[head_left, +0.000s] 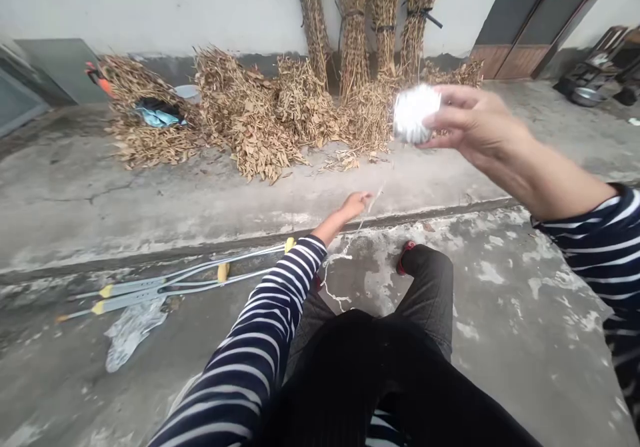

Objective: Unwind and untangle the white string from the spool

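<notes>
My right hand (473,124) is raised at the upper right, its fingers closed around a white ball of twine (414,112). My left hand (354,204) reaches forward and down over the concrete, pinching a thin white string (336,260) that trails back in loose loops toward my knees. Both arms wear navy sleeves with white stripes. My legs in dark trousers stretch out below, with a red shoe (405,255) showing at one foot.
Heaps of dry bean stalks (250,110) lie along the white wall, with tied bundles (353,30) leaning upright behind. A grey crutch with yellow parts (165,287) lies on the ground at left beside a crumpled plastic sheet (131,330). A door (537,17) stands at right.
</notes>
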{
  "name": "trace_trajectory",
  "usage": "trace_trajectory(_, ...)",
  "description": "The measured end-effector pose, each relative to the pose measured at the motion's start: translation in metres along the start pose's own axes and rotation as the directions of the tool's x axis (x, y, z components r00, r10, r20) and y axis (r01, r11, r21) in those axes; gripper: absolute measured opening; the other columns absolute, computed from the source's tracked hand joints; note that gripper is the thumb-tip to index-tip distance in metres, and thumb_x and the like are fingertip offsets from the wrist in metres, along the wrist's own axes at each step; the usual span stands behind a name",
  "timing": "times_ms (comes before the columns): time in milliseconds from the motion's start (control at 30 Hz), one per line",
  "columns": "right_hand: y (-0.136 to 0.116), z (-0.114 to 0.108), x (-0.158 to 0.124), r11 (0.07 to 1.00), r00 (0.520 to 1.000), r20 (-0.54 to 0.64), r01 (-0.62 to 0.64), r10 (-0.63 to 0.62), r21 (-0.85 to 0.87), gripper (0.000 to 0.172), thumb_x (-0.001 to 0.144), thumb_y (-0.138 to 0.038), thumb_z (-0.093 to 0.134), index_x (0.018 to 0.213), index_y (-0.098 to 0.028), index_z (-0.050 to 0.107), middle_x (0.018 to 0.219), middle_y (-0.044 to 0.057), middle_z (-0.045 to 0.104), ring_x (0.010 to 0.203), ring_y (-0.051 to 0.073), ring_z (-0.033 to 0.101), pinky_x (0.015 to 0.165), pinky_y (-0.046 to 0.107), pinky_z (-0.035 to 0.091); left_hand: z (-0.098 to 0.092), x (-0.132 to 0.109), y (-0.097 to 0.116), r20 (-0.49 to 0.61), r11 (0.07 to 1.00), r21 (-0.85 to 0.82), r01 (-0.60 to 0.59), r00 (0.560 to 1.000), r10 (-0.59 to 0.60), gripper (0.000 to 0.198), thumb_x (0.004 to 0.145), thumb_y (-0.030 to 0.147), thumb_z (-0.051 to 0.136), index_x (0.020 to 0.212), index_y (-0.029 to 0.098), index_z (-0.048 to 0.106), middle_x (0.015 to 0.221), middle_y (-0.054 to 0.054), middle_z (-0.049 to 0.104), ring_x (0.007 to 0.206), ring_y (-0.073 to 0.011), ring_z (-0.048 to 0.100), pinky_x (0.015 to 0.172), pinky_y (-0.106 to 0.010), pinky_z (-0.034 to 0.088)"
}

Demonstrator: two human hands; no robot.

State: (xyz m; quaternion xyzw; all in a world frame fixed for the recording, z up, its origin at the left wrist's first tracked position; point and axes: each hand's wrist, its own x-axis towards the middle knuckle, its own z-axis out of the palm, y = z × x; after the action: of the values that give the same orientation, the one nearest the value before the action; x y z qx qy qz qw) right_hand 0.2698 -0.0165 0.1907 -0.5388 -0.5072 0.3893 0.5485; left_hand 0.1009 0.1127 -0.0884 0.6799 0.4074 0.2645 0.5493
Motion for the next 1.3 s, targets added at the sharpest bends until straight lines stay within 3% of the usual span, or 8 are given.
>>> trace_trajectory(100,0.026,0.000,0.004,0.998,0.996,0.068,-0.065,0.065,0.001,0.035,0.069,-0.006,0.085,0.102,-0.018,0.079,0.107,0.009,0.077,0.091,0.024,0.077,0.087,0.051,0.072,-0.004,-0.006,0.045,-0.220,0.960,-0.170,-0.222,0.958,0.182,0.031,0.097,0.019,0.053,0.121,0.015,0.072,0.125,-0.012,0.077,0.116,-0.0200,0.072,0.113,-0.035,0.049)
trace_trajectory(200,0.048,0.005,0.011,0.996,0.991,0.100,-0.089,0.087,0.015,0.037,0.069,-0.009,0.087,0.102,-0.019,0.077,0.106,0.009,0.077,0.092,0.026,0.077,0.086,0.055,0.071,-0.002,-0.022,0.086,-0.294,0.822,-0.363,-0.438,0.891,0.345,0.033,0.091,0.029,0.068,0.122,0.018,0.074,0.131,-0.010,0.077,0.122,-0.0211,0.071,0.113,-0.033,0.049)
trace_trajectory(533,0.050,0.020,0.010,0.986,0.983,0.088,-0.164,0.162,0.025,0.034,0.066,-0.008,0.087,0.097,-0.020,0.078,0.102,0.009,0.078,0.095,0.028,0.078,0.087,0.054,0.072,0.035,-0.026,0.110,-0.401,0.841,-0.445,-0.306,0.908,0.118,0.017,0.068,0.015,0.084,0.083,0.016,0.075,0.079,0.000,0.078,0.093,-0.0225,0.074,0.091,-0.031,0.056)
trace_trajectory(600,0.048,0.019,0.008,0.988,0.985,0.085,-0.152,0.149,0.026,0.034,0.066,-0.009,0.087,0.096,-0.021,0.078,0.104,0.008,0.079,0.096,0.028,0.077,0.085,0.051,0.072,0.032,-0.029,0.113,-0.341,0.814,-0.502,-0.292,0.932,0.124,0.011,0.072,0.017,0.081,0.080,0.016,0.073,0.072,0.000,0.075,0.079,-0.0196,0.073,0.085,-0.032,0.057)
trace_trajectory(700,0.047,0.015,0.009,0.990,0.986,0.092,-0.138,0.137,0.006,0.032,0.064,-0.010,0.086,0.094,-0.021,0.079,0.101,0.008,0.079,0.093,0.025,0.076,0.081,0.047,0.072,0.016,-0.043,0.116,-0.076,0.748,-0.635,-0.191,0.980,0.186,0.019,0.078,0.029,0.082,0.081,0.014,0.072,0.067,-0.001,0.072,0.066,-0.0164,0.070,0.080,-0.033,0.058)
trace_trajectory(800,0.049,0.009,0.014,0.992,0.989,0.080,-0.126,0.128,-0.024,0.038,0.060,-0.011,0.089,0.096,-0.020,0.079,0.096,0.007,0.077,0.088,0.024,0.075,0.075,0.043,0.072,0.000,-0.060,0.115,0.137,0.751,-0.658,-0.053,0.972,0.189,0.033,0.074,0.038,0.088,0.086,0.013,0.071,0.060,0.001,0.066,0.061,-0.0144,0.067,0.075,-0.031,0.056)
trace_trajectory(1100,0.092,0.002,0.039,0.993,0.998,-0.043,0.040,-0.045,-0.115,0.058,0.055,-0.015,0.091,0.109,-0.021,0.071,0.100,0.006,0.072,0.088,0.025,0.071,0.073,0.044,0.068,0.029,-0.097,0.099,-0.020,0.866,-0.486,-0.118,0.992,0.124,0.031,0.083,0.046,0.078,0.084,0.015,0.071,0.057,0.002,0.067,0.059,-0.0120,0.061,0.073,-0.028,0.049)
trace_trajectory(1300,0.119,0.008,0.033,0.952,0.988,-0.042,0.134,-0.151,-0.277,0.057,0.051,-0.019,0.094,0.104,-0.018,0.073,0.098,0.006,0.074,0.095,0.026,0.070,0.096,0.051,0.062,0.013,-0.113,0.113,0.089,0.906,-0.410,-0.106,0.984,0.155,0.009,0.079,0.023,0.071,0.083,0.015,0.072,0.064,-0.001,0.073,0.064,-0.0122,0.064,0.076,-0.027,0.050)
